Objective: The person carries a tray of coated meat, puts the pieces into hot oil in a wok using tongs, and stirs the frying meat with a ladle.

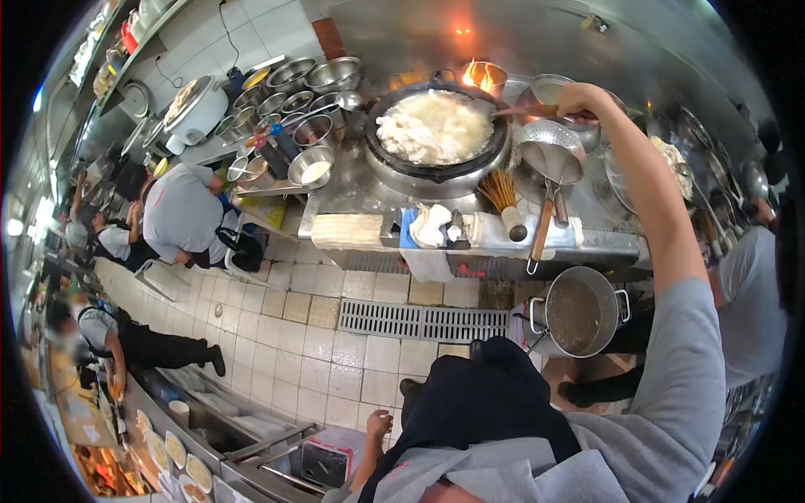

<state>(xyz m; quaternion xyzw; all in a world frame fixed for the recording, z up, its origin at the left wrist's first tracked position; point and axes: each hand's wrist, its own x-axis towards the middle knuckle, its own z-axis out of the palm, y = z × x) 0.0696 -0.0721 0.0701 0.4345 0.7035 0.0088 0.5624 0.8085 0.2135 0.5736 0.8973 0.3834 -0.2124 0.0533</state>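
My right hand (587, 101) is closed around the brown handle of a wok utensil (528, 110), which reaches over the right rim of a large black wok (375, 144). Whether its head is a spatula or a ladle I cannot tell. Pale, lumpy pieces of food (407, 134) sit in bubbling, cloudy liquid in the wok. Down by my left side, away from the stove, hangs my left hand (379, 422). Its fingers are curled, with nothing visible in them.
Flames (478, 75) rise behind the wok. A bamboo brush (501, 193) and strainers (550, 163) lie at the stove's front right. Metal bowls (333, 74) crowd the left. A big pot (580, 312) stands below at right, near a co-worker (750, 302). Other people work at left.
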